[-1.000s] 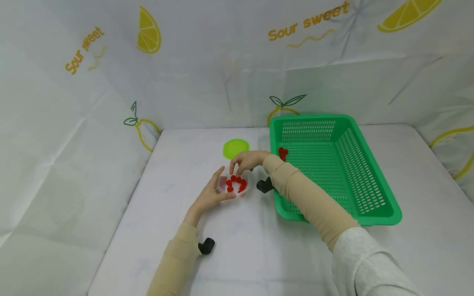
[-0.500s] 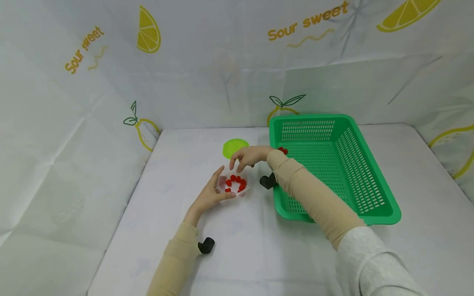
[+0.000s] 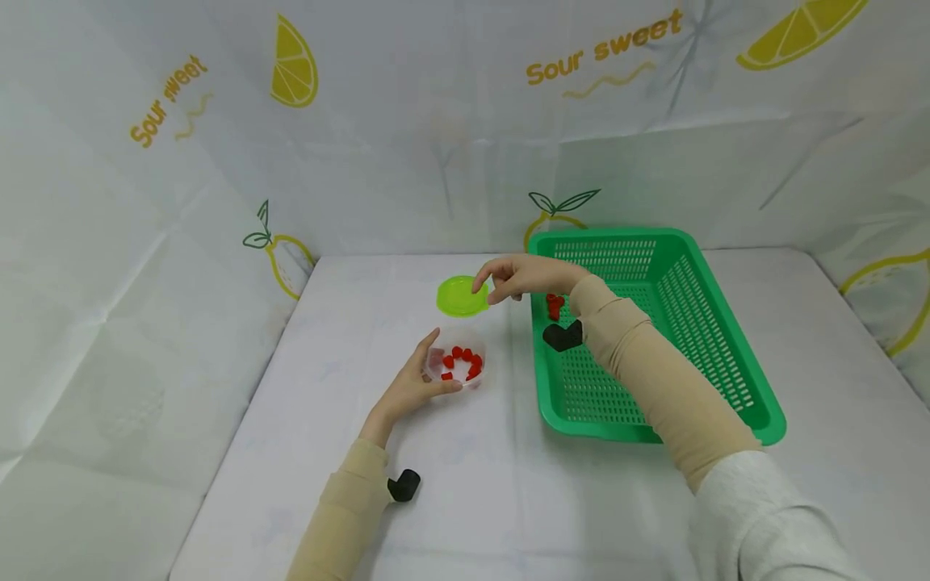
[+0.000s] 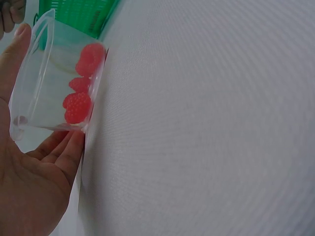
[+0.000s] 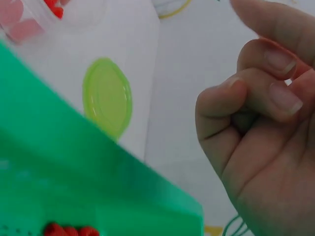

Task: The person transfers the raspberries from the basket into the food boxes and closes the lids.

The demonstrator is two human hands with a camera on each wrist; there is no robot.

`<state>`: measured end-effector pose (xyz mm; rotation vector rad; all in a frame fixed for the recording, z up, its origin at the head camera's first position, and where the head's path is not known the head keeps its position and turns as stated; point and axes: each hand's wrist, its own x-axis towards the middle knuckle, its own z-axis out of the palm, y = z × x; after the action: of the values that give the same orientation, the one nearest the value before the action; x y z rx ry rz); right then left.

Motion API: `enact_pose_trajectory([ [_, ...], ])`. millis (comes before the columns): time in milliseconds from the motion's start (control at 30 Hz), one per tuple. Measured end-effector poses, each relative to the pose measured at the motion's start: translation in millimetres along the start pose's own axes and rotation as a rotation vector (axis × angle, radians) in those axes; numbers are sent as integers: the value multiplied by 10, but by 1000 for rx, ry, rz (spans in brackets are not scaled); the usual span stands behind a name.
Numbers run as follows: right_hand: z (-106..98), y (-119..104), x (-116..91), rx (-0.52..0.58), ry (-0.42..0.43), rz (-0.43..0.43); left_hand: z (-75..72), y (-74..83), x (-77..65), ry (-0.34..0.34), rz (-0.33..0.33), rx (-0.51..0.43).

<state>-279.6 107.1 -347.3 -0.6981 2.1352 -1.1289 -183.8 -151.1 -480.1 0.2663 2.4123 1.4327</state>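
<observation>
My left hand holds a clear plastic container, thumb on one side and fingers on the other. Several red raspberries lie on its bottom, in a rough ring in the head view. My right hand hovers between the light green lid and the green basket. Nothing shows in its grasp; the right wrist view has the index finger stretched out and the other fingers loosely bent. More raspberries sit inside the basket, by its left wall.
Behind the container, the lid lies flat on the white-covered table. The basket's raised, slotted walls stand on the right, partly under the right forearm. A white lemon-print sheet hangs along the back.
The right hand has moved back and to the right, from above the container to beside the basket's left rim. One raspberry at the container's front left has shifted. My left hand stays put.
</observation>
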Motion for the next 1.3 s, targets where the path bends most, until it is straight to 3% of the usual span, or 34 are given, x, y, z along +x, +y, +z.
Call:
enact_pose_trajectory([
  [167,-157,126,-200,70,80,-14,8,-1,-18,3,7,2],
  [400,-314,465,-396,139,168,-19,7,1,-18,-3,4,-4],
  [767,-329,1015,-562,232,280,23,19,-4,-16,2,-5,-10],
  [900,-282,1156,-560,193,332,91,22,-9,-12,2,-1,-10],
  [1133,-201,1281,-494,-31,351,193,22,-11,-13,8,12,-8],
  [1300,-159,1339,-452,-127,339,221,18,-19,-14,8,10,-4],
])
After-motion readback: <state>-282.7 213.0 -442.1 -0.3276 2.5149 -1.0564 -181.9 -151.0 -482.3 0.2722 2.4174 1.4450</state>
